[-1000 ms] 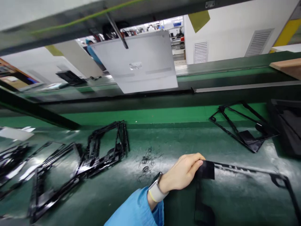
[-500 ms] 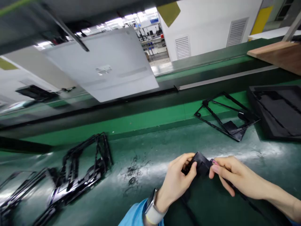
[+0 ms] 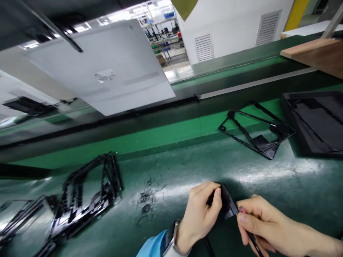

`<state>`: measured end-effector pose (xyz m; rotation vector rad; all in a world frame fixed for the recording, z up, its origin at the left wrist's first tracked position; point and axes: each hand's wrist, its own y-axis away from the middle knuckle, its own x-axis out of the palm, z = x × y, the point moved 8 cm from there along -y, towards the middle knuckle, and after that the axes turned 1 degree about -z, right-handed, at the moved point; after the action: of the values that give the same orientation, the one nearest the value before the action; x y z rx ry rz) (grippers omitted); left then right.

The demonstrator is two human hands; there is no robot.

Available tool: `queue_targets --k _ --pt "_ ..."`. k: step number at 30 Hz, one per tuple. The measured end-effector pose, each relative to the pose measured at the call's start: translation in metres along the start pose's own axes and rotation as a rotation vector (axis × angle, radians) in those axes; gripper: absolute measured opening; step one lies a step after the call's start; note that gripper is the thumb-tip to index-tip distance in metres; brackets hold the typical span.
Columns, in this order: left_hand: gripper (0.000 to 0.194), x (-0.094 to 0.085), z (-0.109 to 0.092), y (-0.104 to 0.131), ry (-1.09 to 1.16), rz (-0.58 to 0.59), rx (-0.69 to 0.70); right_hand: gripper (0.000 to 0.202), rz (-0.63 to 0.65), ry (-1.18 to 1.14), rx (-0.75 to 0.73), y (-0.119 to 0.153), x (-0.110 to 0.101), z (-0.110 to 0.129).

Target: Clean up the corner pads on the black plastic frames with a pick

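Note:
My left hand (image 3: 202, 210) is closed around the black plastic frame (image 3: 227, 203), pinching it by a broad flat panel. The panel is tilted, and a thin dark rail shows below my left wrist. My right hand (image 3: 264, 223) is closed at the panel's right edge, gripping a small tool with a pink part (image 3: 242, 210); fingers hide most of it. A dark slender length also runs out below the right fingers, and I cannot tell whether it belongs to the tool or the frame. Curly black shavings (image 3: 147, 196) lie on the green table left of my hands.
More black frames (image 3: 85, 192) are stacked at the left. Two thin frames (image 3: 257, 130) overlap at the back right, beside a black tray-like piece (image 3: 316, 121). A white board (image 3: 107, 67) hangs beyond the table, and a wooden board (image 3: 313, 55) stands far right.
The frame's panel has turned to a steeper slant. My right hand has moved down and slightly left along its edge, still holding the tool. The view has shifted a little.

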<state>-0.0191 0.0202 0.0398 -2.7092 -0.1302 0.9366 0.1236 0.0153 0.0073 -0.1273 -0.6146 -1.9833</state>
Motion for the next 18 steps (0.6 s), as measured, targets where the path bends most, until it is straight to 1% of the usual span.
queue_targets --k 3,8,12,18 --pt "0.038 0.002 -0.002 -0.004 -0.018 0.032 -0.003 0.066 0.008 -0.013 -0.032 -0.002 0.005 -0.004" --pt "0.030 0.005 -0.005 -0.009 -0.010 0.166 -0.013 0.062 0.044 -0.025 -0.060 -0.005 0.014 -0.011" --pt "0.035 0.007 -0.003 -0.008 0.007 0.165 -0.068 0.064 0.022 -0.027 -0.051 -0.006 0.018 -0.017" --pt "0.028 0.012 -0.002 -0.003 0.050 0.206 -0.088 0.068 -0.009 -0.026 -0.004 -0.007 0.020 -0.020"
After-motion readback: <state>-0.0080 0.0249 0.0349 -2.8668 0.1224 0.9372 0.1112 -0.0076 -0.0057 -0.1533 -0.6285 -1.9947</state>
